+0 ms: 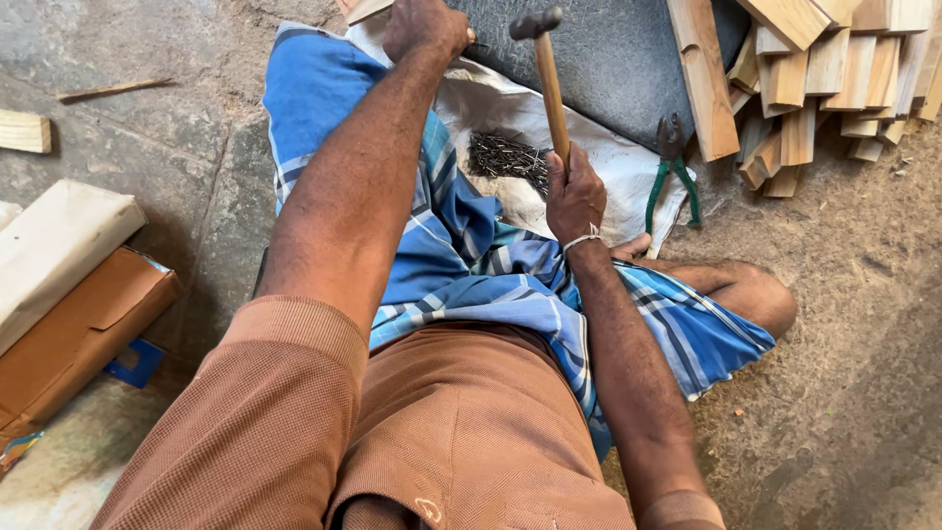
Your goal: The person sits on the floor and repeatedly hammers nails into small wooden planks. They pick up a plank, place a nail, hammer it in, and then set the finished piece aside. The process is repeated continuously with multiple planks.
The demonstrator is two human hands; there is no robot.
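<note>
Dark stone slab (608, 59): grey, flat, speckled surface, at the top of the view, lying on the ground ahead of the seated person.

Blue checked cloth (471, 265): wrapped over the person's lap and legs, white and dark stripes, spread from the top left to the right knee.

White sack (608, 167): crumpled, laid flat between the cloth and the slab.

Stack of wood pieces (834, 69): pale cut lengths, piled at the top right; one long plank (702, 79) leans across the slab's right edge.

Cardboard box (78, 334): brown, at the left edge, with a pale wrapped bundle on top.

Hammer (549, 83): pale wooden handle, small dark metal head at the upper end. Handle stands nearly upright, tilted slightly left, head raised over the slab.

Right hand (574, 196): fingers closed fully round the lower end of the hammer handle; white thread at the wrist. The head sits well above the fist.

Left hand (424, 27): stretched forward to the top edge, fingers curled over a piece of wood (363, 10) that is mostly cut off by the frame; how tight the hold is cannot be told.

Pliers (672, 167): green handles, dark jaws, lying on the sack's right edge, near the hammer hand but apart.

Nails (505, 157): dark heap on the sack, just left of the right hand.
</note>
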